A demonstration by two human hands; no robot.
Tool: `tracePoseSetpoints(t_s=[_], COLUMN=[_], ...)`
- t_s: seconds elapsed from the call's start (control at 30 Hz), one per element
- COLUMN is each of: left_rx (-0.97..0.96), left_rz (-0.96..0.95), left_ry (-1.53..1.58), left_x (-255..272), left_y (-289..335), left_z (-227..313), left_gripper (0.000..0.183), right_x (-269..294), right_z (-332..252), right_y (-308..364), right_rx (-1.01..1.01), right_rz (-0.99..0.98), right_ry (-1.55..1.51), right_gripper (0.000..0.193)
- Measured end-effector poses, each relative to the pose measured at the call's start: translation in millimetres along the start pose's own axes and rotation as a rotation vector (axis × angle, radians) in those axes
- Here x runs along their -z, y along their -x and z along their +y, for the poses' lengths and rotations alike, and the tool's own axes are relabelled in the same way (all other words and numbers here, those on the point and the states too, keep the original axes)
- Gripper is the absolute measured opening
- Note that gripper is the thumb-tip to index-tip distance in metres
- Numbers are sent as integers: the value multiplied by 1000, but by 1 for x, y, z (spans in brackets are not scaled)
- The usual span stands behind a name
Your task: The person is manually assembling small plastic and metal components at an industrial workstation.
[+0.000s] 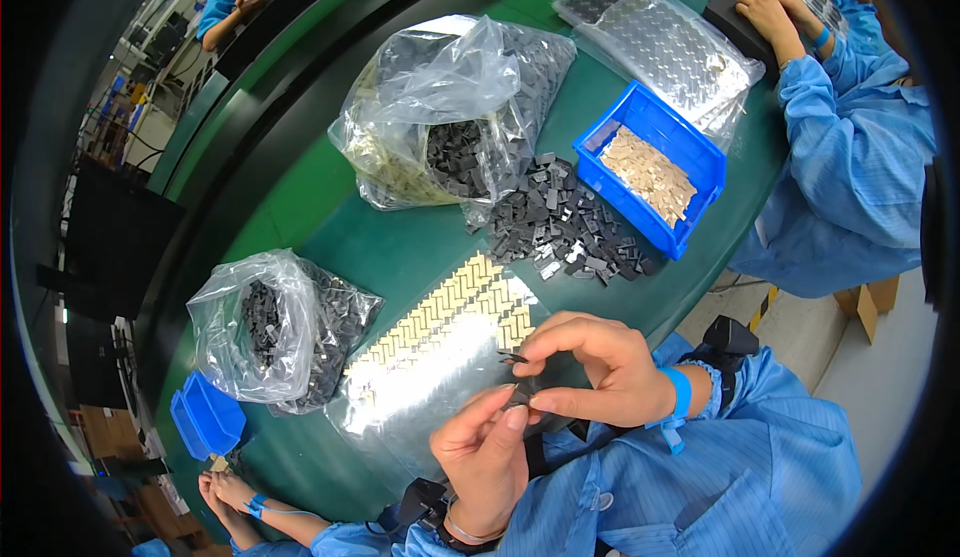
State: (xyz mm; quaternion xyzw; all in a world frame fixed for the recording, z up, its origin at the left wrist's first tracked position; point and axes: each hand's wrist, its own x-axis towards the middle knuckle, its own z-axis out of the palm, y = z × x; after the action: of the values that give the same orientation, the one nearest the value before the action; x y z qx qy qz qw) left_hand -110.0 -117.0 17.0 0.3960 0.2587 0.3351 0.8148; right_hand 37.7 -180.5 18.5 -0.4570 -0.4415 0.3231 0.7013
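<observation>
My left hand (482, 462) is closed in a pinch on a small black rectangular piece (519, 395). Just above it, my right hand (605, 372) holds a thin dark piece (512, 357) between its fingertips, and its thumb reaches to the black piece in my left hand. Beyond both hands lies a clear plastic sheet (395, 422) bearing rows of cream-coloured small strips (440, 312) in a zigzag pattern. A loose heap of black rectangular pieces (560, 222) spreads on the green table past my right hand.
A large clear bag (440, 97) of black pieces stands at the back, a smaller bag (265, 332) at left. One blue bin (650, 212) contains tan flat pieces; another blue bin (207, 417) sits far left. Clear trays (670, 52) lie back right. Co-workers' hands (770, 17) work at the table's sides.
</observation>
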Motion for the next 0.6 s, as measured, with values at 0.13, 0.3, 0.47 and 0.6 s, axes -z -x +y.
tracePoseSetpoints(t_s=[0.13, 0.3, 0.47, 0.6], left_rx=[0, -34, -111, -146], left_rz=[11, 60, 85, 96], left_ry=[20, -107, -79, -183], left_x=[-3, -3, -18, -15], left_y=[-4, -2, -5, -4], left_z=[2, -1, 7, 7], left_gripper=[26, 26, 27, 27], right_x=[-8, -15, -20, -22], right_z=[3, -1, 2, 3], right_y=[0, 3, 4, 4], right_rx=[41, -158, -162, -161], right_rz=[78, 123, 156, 174], right_ry=[-246, -481, -409, -395], right_gripper=[21, 7, 3, 1])
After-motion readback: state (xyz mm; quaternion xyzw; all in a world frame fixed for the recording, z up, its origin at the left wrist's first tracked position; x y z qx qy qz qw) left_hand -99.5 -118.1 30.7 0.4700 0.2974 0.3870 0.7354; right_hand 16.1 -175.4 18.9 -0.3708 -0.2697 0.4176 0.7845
